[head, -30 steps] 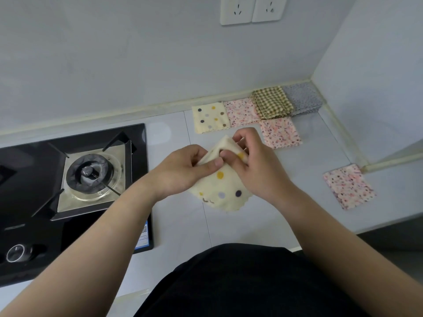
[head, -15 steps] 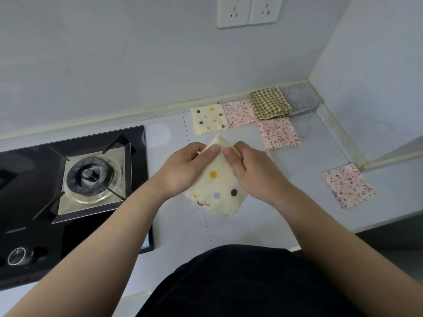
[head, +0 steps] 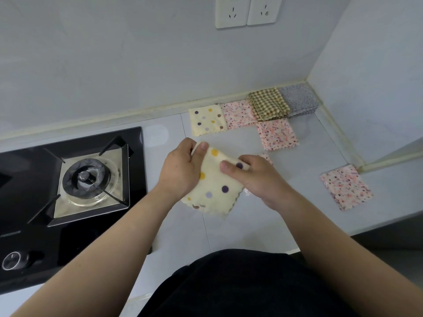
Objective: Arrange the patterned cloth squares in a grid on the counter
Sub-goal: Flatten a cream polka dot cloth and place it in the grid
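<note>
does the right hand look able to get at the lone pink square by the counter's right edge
Probably yes: bare counter lies between the right hand and that pink square, though it now pinches the dotted cloth.

Lit softly and evenly, rather dim, with a cool grey cast. Throws faint shadows under the left hand [head: 180, 172], the right hand [head: 258, 181] and the dotted cloth [head: 215, 188] onto the counter [head: 229, 229]. Glares palely off the counter beside the black stove [head: 23, 225], left of centre. Bows straight lines near the frame edges. Softens along the lower edge.
</note>
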Motion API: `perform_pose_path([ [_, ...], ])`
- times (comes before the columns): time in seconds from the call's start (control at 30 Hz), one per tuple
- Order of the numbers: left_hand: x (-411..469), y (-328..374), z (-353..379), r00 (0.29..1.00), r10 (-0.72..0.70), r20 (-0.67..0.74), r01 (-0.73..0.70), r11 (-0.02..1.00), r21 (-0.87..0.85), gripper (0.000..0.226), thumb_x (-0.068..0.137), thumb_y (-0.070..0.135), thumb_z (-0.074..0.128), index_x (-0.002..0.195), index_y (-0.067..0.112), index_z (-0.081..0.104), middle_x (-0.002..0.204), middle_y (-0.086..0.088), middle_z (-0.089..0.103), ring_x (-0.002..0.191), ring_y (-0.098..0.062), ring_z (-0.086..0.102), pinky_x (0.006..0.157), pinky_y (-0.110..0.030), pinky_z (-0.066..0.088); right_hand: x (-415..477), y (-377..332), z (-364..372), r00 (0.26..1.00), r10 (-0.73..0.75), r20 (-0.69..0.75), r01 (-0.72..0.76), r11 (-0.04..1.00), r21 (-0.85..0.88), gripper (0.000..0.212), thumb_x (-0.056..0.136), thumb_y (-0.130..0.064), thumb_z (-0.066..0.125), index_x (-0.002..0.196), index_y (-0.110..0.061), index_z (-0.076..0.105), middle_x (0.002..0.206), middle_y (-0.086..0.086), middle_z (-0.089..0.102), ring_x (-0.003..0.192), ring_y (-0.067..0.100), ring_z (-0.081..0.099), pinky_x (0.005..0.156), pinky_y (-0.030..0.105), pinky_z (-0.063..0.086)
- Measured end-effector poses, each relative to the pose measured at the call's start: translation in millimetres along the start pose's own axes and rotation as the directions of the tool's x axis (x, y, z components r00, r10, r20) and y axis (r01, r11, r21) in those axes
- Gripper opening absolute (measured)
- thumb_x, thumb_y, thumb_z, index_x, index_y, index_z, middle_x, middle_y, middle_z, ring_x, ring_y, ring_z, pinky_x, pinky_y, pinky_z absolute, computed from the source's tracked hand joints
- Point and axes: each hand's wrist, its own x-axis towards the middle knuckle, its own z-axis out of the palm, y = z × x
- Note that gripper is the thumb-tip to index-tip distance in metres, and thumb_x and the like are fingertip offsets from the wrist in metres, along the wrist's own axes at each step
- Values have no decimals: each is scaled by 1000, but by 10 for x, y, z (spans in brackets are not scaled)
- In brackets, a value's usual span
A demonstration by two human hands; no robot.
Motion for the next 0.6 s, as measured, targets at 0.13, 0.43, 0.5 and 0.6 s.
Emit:
perform_pose_path([
  [0.13, 128, 86, 42, 996, -68, -58, 68, 998, -7, 43, 104, 52, 38, 82, 16, 44, 72, 4, 50, 64, -14, 47, 57, -31, 35, -15, 34, 228, 982, 142, 126, -190, 736, 650, 44, 85, -39, 73, 121, -15, 69, 116, 3, 75, 109, 23, 72, 95, 45, 56],
  [0.43, 241, 68, 267, 993, -116, 14, 116, 993, 22, 46, 106, 51, 32, 77, 16, 37, 72, 0, 49, 63, -16, 46, 56, -34, 36, 98, 172, 337, 902, 183, -392, -83, 963, 258, 41, 101, -55, 49, 121, -19, 51, 99, -13, 62, 92, 8, 64, 78, 28, 53],
  [0.5, 282, 43, 295, 990, -136, 28, 136, 991, 14, 47, 106, 52, 33, 77, 15, 38, 73, -1, 48, 64, -18, 46, 58, -34, 38, 126, 200, 325, 895, 166, -413, -80, 973, 217, 42, 102, -53, 47, 124, -17, 50, 97, -15, 59, 89, 4, 61, 68, 21, 47],
  [0.6, 344, 11, 332, 983, -175, 55, 175, 984, 1, 47, 105, 53, 34, 78, 14, 38, 74, -1, 46, 64, -19, 44, 59, -34, 38, 194, 246, 329, 887, 219, -406, -141, 967, 213, 46, 104, -53, 39, 128, -15, 47, 96, -12, 59, 84, 3, 58, 63, 22, 43],
])
